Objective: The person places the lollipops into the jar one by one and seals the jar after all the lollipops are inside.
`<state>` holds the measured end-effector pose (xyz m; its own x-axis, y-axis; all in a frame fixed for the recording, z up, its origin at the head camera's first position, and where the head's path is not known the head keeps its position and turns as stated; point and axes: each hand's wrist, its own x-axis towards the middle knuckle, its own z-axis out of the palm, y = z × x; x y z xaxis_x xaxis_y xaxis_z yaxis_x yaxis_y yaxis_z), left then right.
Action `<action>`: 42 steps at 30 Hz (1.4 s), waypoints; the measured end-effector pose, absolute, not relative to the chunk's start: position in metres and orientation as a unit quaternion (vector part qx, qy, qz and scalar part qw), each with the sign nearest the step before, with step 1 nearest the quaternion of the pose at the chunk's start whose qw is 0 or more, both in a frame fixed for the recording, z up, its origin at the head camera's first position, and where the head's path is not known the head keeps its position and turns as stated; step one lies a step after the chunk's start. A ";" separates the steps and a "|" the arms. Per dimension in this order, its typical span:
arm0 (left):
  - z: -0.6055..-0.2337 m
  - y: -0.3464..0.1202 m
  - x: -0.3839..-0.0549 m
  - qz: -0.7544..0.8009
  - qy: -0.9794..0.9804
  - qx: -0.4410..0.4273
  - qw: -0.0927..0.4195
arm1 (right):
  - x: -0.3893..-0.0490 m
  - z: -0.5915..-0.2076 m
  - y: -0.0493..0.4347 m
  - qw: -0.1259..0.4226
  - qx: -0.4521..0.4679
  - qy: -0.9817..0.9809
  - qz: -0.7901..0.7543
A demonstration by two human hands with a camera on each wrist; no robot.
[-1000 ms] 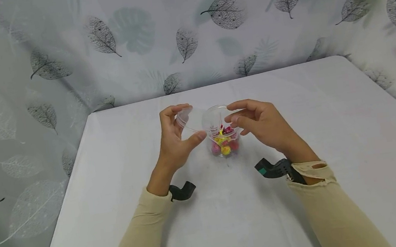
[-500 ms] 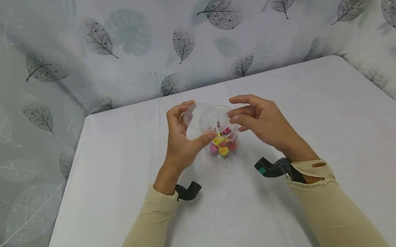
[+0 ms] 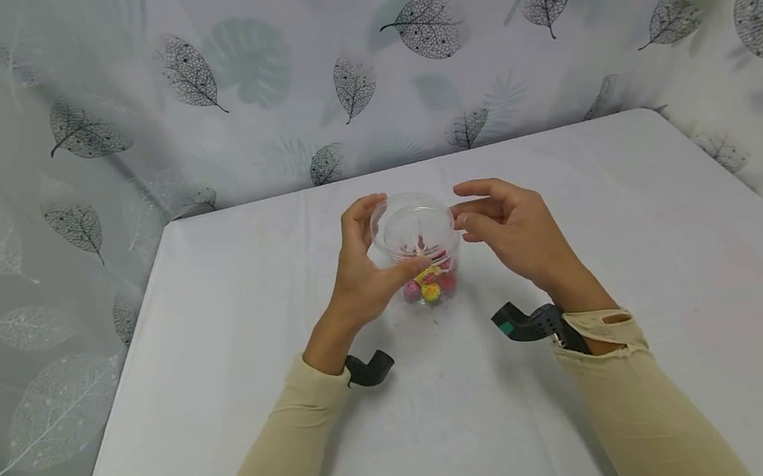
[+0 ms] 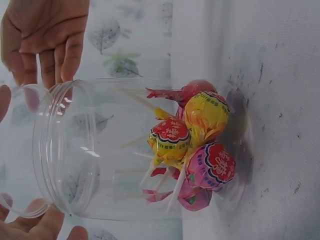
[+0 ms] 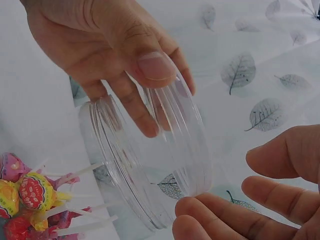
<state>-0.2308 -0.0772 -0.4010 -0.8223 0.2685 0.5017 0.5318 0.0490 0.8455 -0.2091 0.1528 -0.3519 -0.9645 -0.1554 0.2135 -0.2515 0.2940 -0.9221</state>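
A clear round plastic jar (image 4: 107, 150) stands upright on the table with wrapped lollipops (image 4: 200, 145) in its bottom, sticks upward. My left hand (image 3: 365, 280) grips a clear lid (image 5: 192, 145) by its edge, thumb on the near side and fingers on the far side. The lid hangs just over the jar's mouth, slightly tilted, and a gap shows between the two rims in the right wrist view. To the jar's right is my right hand (image 3: 518, 228), fingers loosely bent. Its fingertips (image 5: 195, 205) are right at the lid's edge, while its thumb stands away.
A white cloth covers the table (image 3: 613, 239). Behind it and to the sides hangs a pale curtain (image 3: 285, 57) printed with leaves. Each wrist carries a black camera mount (image 3: 370, 368) below the hand.
My left hand has moved right with the lid, bringing it from beside the jar to over its mouth. The lid has become more level. My right hand has shifted slightly right.
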 end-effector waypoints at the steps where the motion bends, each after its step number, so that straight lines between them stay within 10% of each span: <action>1: -0.401 -0.077 -0.231 -0.628 -0.721 -0.276 0.100 | -0.209 -0.352 0.153 0.044 0.124 -0.806 0.578; 42: -0.407 -0.075 -0.233 -0.585 -0.779 -0.224 0.034 | -0.212 -0.355 0.155 0.026 0.086 -0.846 0.526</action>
